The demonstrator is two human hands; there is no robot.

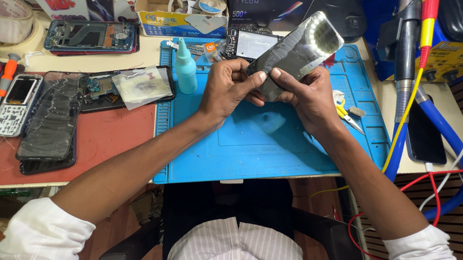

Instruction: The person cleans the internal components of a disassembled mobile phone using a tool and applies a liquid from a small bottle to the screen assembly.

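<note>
1. Phone screen panel (298,50): a thin, flat, glossy dark rectangle with rounded corners, held tilted above the blue work mat (252,148); a ring of light dots reflects off its upper end.
2. Left hand (226,88) is closed on the panel's lower left edge, thumb pressed on the glass face and the other fingers curled behind it.
3. Right hand (308,97) grips the lower right edge the same way, its thumb on the face just beside the left thumb, its fingers wrapped underneath.
4. The mat is smooth, rubbery and rectangular, with raised ridges and small moulded compartments along its edges.
5. A pale turquoise squeeze bottle (185,68) with a pointed nozzle stands upright on the mat's left part, near the left hand.
6. Small yellow-handled scissors (345,112) lie on the mat just right of the right hand.
7. To the left, on a dull red mat (104,136), rest a dark phone with a cracked, web-lined screen (50,121) and a small keypad phone (16,105).
8. Open cardboard boxes (181,5) holding tape rolls line the back of the bench.
9. A wide roll of cream masking tape (6,19) sits at the far left.
</note>
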